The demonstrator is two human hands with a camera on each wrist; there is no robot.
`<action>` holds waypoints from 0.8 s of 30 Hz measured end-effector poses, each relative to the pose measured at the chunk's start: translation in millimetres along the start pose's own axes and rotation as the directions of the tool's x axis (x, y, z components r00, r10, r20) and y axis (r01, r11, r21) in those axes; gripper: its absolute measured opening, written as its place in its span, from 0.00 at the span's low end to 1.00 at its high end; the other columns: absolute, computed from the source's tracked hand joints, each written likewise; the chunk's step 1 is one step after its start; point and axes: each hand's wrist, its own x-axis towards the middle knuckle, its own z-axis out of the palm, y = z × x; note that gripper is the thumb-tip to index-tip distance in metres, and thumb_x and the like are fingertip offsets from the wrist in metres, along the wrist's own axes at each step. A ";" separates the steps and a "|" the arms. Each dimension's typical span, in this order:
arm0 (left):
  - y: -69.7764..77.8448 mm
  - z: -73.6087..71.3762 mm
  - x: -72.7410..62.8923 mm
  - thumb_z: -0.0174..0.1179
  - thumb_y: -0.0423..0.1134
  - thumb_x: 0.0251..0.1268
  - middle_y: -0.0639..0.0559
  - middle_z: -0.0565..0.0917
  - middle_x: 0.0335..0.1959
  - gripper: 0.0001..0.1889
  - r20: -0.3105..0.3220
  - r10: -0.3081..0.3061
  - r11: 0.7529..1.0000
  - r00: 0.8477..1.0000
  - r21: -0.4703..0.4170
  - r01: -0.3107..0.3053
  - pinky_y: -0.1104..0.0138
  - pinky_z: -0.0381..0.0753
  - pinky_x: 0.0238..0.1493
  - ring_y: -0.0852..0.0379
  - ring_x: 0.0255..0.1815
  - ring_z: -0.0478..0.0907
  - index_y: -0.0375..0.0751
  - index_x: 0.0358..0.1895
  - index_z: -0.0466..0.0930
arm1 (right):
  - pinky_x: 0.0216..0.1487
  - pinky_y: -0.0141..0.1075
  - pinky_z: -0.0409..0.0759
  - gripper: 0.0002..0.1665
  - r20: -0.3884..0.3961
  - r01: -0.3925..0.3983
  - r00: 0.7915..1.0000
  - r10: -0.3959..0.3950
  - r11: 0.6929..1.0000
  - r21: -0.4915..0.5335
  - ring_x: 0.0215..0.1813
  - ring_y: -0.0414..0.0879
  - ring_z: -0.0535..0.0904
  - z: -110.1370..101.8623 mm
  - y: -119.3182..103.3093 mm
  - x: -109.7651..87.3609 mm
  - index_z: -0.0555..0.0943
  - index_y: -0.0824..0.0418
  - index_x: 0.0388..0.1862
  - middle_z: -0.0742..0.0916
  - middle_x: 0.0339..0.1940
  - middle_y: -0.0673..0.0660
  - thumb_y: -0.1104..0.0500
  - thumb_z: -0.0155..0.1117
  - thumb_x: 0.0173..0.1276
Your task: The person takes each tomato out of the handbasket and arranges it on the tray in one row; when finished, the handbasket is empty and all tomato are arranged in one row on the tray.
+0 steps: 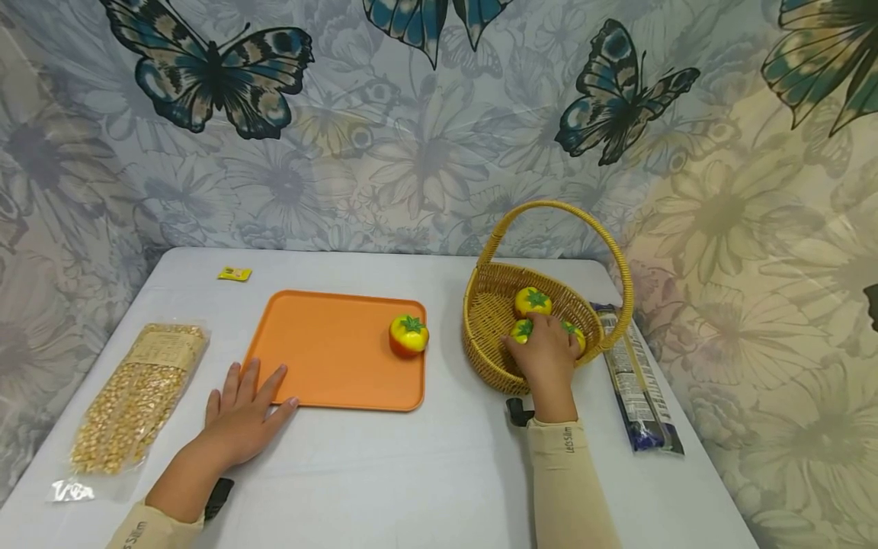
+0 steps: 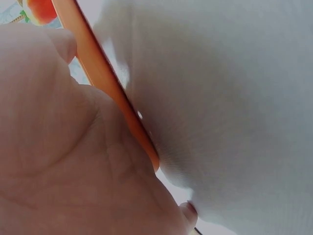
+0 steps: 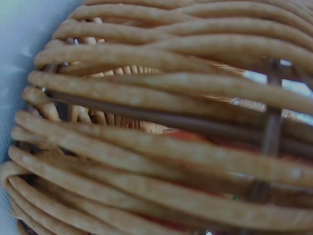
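Observation:
My left hand (image 1: 240, 419) lies with its fingers spread at the near left corner of an orange tray (image 1: 329, 351). In the left wrist view its palm (image 2: 63, 142) overlaps the tray's edge (image 2: 105, 78). On the tray's right side sits a red-and-yellow tomato (image 1: 408, 336) with a green leafy top. My right hand (image 1: 551, 358) reaches down into a wicker basket (image 1: 490, 305), its thumb and index finger around a tomato (image 1: 521, 331). Another tomato (image 1: 533, 302) is just beyond the fingers, and one more (image 1: 575, 335) shows at the hand's right. Basket weave (image 3: 161, 112) fills the right wrist view.
A clear bag of corn kernels (image 1: 130, 404) lies at the left of the white table (image 1: 384, 480). A small yellow packet (image 1: 235, 274) is behind the tray. Right of the basket lies a long dark-and-silver packet (image 1: 641, 389). The basket's tall handle (image 1: 549, 204) arches overhead. Butterfly-patterned cloth hangs behind.

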 end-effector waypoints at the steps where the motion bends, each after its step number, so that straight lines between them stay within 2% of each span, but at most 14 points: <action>1: -0.5 0.3 0.3 0.45 0.69 0.82 0.28 0.31 0.85 0.44 0.000 0.000 1.000 1.000 -0.001 0.000 0.25 0.19 0.69 0.32 0.82 0.13 0.44 0.87 0.51 | 0.78 0.70 0.42 0.41 -0.002 0.001 1.000 -0.001 1.000 -0.003 0.76 0.69 0.65 0.1 -0.4 0.3 0.73 0.66 0.75 0.74 0.72 0.71 0.49 0.77 0.70; 9: -2.9 0.1 2.1 0.43 0.71 0.81 0.28 0.29 0.85 0.45 0.006 0.005 1.000 1.000 0.004 -0.005 0.25 0.18 0.69 0.32 0.82 0.12 0.45 0.87 0.49 | 0.78 0.70 0.41 0.41 0.005 -0.011 1.000 0.011 1.000 -0.015 0.76 0.69 0.64 0.1 -4.3 0.3 0.73 0.68 0.74 0.74 0.72 0.72 0.48 0.75 0.71; 15: -4.0 0.6 2.3 0.42 0.71 0.81 0.31 0.29 0.86 0.45 0.007 0.010 1.000 1.000 -0.003 -0.010 0.26 0.19 0.70 0.34 0.82 0.11 0.47 0.88 0.49 | 0.77 0.70 0.42 0.41 -0.027 -0.003 1.000 0.003 1.000 0.004 0.74 0.70 0.67 0.7 -3.2 -2.0 0.73 0.67 0.74 0.75 0.70 0.72 0.46 0.75 0.71; 19: -2.0 0.8 1.0 0.43 0.71 0.81 0.30 0.30 0.86 0.45 0.006 0.003 1.000 1.000 -0.003 -0.003 0.25 0.20 0.70 0.33 0.83 0.13 0.44 0.87 0.50 | 0.76 0.70 0.42 0.42 -0.060 0.025 0.998 -0.022 0.999 0.047 0.72 0.71 0.68 -4.3 -8.4 -1.4 0.74 0.64 0.76 0.76 0.70 0.70 0.45 0.76 0.70; 24: 1.4 -0.7 0.2 0.45 0.69 0.82 0.28 0.31 0.85 0.44 0.016 -0.003 1.000 1.000 0.002 0.003 0.25 0.19 0.69 0.31 0.82 0.14 0.43 0.87 0.50 | 0.76 0.71 0.44 0.43 -0.085 0.094 0.993 -0.088 0.993 0.075 0.72 0.70 0.69 -16.9 -30.2 3.0 0.75 0.61 0.76 0.76 0.72 0.68 0.42 0.76 0.70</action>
